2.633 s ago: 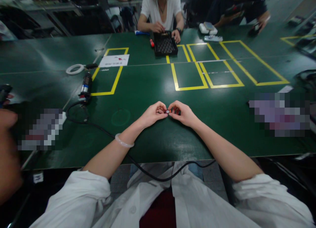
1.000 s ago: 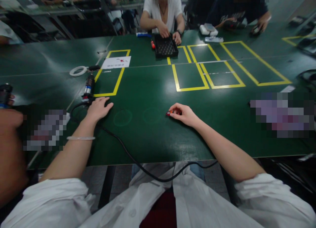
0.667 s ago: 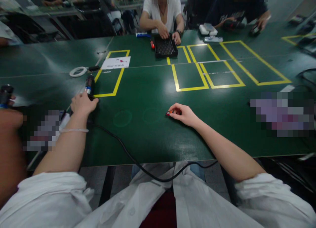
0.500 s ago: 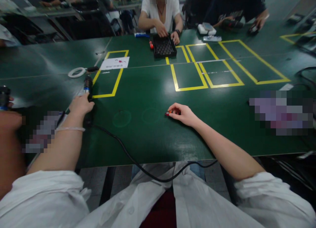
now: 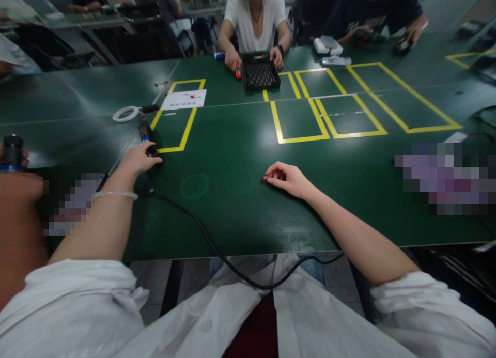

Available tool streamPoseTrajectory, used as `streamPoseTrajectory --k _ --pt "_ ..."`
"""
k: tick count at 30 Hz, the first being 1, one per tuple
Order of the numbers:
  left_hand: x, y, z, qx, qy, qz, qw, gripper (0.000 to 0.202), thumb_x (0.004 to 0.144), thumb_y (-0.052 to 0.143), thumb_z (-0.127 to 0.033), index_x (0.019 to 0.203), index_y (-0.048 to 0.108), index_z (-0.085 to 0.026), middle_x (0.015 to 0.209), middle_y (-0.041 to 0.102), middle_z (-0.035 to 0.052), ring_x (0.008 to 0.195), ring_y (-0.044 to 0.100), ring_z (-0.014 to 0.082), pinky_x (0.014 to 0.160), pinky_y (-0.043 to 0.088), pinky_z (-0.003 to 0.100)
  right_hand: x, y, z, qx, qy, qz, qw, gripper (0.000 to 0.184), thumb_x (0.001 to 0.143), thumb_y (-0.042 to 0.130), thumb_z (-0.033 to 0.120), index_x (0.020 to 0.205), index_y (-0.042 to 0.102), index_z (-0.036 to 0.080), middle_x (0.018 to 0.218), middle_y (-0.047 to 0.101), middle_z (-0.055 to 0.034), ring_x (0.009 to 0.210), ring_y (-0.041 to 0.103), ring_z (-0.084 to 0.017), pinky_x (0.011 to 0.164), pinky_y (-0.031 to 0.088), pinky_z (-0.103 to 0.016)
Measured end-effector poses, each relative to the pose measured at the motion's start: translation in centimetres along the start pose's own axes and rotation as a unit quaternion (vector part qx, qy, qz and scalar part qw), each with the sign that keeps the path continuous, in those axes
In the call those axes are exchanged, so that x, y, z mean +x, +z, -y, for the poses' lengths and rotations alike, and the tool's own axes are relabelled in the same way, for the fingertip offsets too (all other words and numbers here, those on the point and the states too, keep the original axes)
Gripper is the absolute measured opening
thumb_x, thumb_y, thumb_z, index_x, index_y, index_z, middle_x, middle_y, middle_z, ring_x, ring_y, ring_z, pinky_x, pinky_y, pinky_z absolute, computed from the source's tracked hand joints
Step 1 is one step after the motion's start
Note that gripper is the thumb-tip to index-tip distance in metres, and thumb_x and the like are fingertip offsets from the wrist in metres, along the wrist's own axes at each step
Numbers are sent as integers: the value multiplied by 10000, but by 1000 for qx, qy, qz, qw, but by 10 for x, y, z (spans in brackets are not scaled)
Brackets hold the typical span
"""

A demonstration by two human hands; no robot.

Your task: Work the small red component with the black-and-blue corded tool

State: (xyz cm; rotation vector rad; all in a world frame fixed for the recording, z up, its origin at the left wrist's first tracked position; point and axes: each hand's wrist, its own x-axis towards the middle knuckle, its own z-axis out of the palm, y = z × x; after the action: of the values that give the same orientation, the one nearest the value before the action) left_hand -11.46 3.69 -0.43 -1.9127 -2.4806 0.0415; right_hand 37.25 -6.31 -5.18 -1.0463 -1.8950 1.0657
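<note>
My left hand (image 5: 141,159) is curled round a black cylindrical tool (image 5: 144,132) with a blue band, at the left of the green table. Its thumb points to the right, and the palm side is hidden. A black cord (image 5: 199,223) runs from near the tool's base across the table's front edge. My right hand (image 5: 289,179) rests on the tabletop right of centre, fingers pinched on a small red-and-orange object (image 5: 265,179). Most of that object is covered by the fingers, so its kind does not show.
Yellow tape rectangles (image 5: 304,140) mark the green table (image 5: 248,229). A printed sheet (image 5: 183,99) and a white ring (image 5: 126,114) lie at the left. Opposite, a person holds a black tray (image 5: 260,84). At the far left, another person's hand (image 5: 25,159) holds a similar black tool.
My left hand has shifted right and slightly up, and the black tool leans more. My right hand stays with the red-and-orange object. The person opposite has lowered a hand beside the tray.
</note>
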Motion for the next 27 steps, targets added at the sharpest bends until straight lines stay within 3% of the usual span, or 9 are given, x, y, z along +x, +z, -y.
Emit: streamPoseTrajectory --k 3,9,14,18,22,27 --pt "-18 1 -29 -13 3 19 1000 685 874 661 -353 1501 430 -205 1271 610 78 1034 560 224 950 463 352 1 0 0 8 5 -2 1000 206 823 673 317 954 653 159 723 623 2 606 505 -109 589 391 -250" --pt "-74 0 -108 -28 59 -2 998 728 839 636 -441 1515 433 -263 1346 555 163 1164 576 367 955 482 475 2 1 -3 19 9 1 1000 231 808 693 330 960 642 164 712 627 5 592 510 -112 584 387 -254" --pt "-123 -1 -173 -37 168 -5 985 691 864 581 -412 1525 411 -305 1397 508 150 1171 584 360 923 511 461 2 1 -3 14 9 -2 1000 203 804 693 304 948 634 174 713 623 10 606 527 -118 589 389 -255" --pt "-152 0 -218 -45 235 -13 971 689 880 569 -381 1533 384 -262 1408 506 147 1165 587 331 930 511 431 2 0 -2 11 -1 -8 1000 181 797 683 271 936 621 174 776 638 -1 628 547 -117 600 405 -257" --pt "-170 6 -246 -69 295 -24 953 689 880 584 -350 1520 379 -201 1399 514 158 1169 581 315 967 491 421 2 -1 -1 -2 -9 -14 1000 172 790 675 255 931 610 181 804 641 -4 640 557 -118 613 421 -259" --pt "-179 12 -250 -116 347 -23 931 689 865 618 -354 1505 405 -215 1414 498 148 1205 559 320 995 477 436 1 -3 1 1 -11 -17 1000 159 785 663 244 914 590 187 791 628 0 637 554 -119 607 427 -258"
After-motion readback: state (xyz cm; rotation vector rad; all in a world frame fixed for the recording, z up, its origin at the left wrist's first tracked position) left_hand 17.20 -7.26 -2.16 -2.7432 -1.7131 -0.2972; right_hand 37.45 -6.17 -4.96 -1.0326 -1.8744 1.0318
